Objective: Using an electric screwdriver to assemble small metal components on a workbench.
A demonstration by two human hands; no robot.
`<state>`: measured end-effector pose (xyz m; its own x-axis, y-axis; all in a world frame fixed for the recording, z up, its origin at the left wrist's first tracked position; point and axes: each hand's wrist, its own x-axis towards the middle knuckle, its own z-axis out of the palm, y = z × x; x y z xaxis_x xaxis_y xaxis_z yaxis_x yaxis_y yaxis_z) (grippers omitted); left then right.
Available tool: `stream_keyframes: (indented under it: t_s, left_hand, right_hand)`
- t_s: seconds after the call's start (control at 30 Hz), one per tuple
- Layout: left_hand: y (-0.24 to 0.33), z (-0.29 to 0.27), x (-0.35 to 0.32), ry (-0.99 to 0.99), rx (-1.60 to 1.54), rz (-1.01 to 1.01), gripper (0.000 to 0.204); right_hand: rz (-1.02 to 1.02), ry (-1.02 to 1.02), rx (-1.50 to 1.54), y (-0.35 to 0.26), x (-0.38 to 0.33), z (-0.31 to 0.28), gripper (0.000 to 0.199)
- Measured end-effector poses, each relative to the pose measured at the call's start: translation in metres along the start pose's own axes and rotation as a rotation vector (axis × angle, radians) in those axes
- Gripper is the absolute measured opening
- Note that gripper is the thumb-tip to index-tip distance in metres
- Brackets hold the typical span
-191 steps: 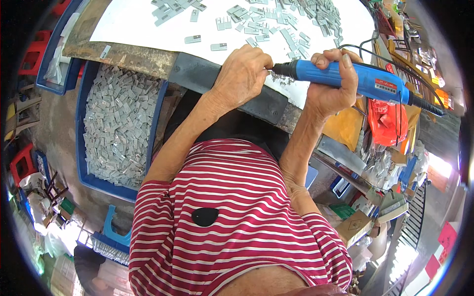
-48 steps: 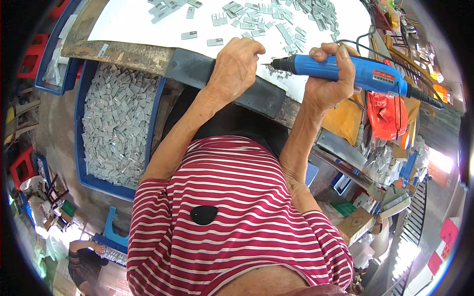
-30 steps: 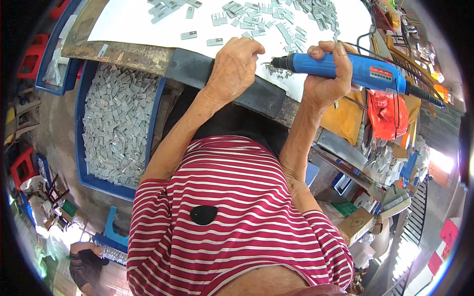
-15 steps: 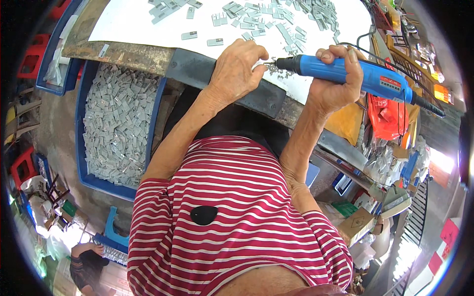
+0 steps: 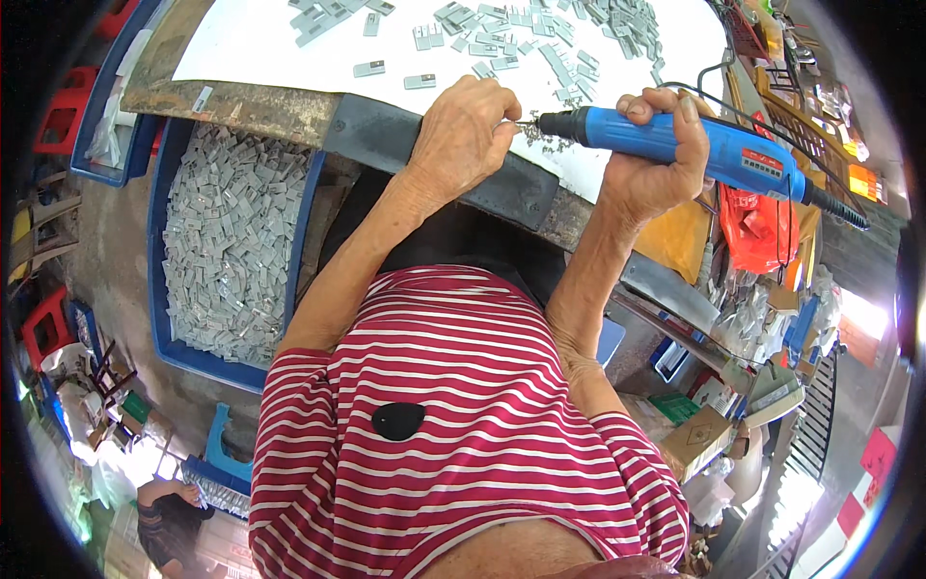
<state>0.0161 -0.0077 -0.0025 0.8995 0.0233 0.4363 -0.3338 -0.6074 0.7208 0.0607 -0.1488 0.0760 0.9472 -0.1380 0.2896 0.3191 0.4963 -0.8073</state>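
My right hand (image 5: 661,145) is wrapped round a blue electric screwdriver (image 5: 632,133), held level with its black nose pointing left. The thin bit (image 5: 528,123) reaches the fingertips of my left hand (image 5: 466,135). Thumb and fingers of that hand are closed in a pinch just over the table's front edge. What they hold is mostly hidden behind them. Tiny dark screws (image 5: 552,145) lie scattered under the screwdriver's nose. Beyond my hands, small flat grey parts (image 5: 421,82) lie singly and in rows on the white sheet (image 5: 251,48).
A dark padded strip (image 5: 371,135) covers the table's front edge. To the left stands a blue bin (image 5: 159,280) full of grey parts (image 5: 231,241). A black cable (image 5: 709,72) runs behind the screwdriver. At right are a red plastic bag (image 5: 757,232) and cardboard boxes (image 5: 696,442). Another person (image 5: 172,521) is at lower left.
My left fingertips have shifted slightly, the forefinger drawing in a little at the bit. The screwdriver and my right hand have hardly moved.
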Motion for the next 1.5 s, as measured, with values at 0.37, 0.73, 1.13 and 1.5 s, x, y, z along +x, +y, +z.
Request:
stream_keyframes:
  t_s: [0.37, 0.73, 1.13, 1.5]
  left_hand:
    - [0.0, -0.002, 0.0, -0.012, -0.035, 0.064, 0.009]
    - [0.0, -0.003, 0.0, -0.05, -0.027, 0.083, 0.011]
    - [0.002, -0.004, 0.002, 0.058, -0.116, 0.057, 0.014]
    - [-0.017, -0.012, 0.029, 0.11, 0.353, 0.047, 0.015]
  right_hand:
    - [-0.005, 0.007, 0.018, -0.002, 0.001, -0.002, 0.015]
    - [-0.019, -0.017, 0.003, -0.003, -0.002, -0.004, 0.015]
    - [-0.013, 0.012, 0.008, -0.006, 0.001, -0.007, 0.017]
    - [-0.024, 0.034, 0.037, -0.014, 0.0, -0.01, 0.018]
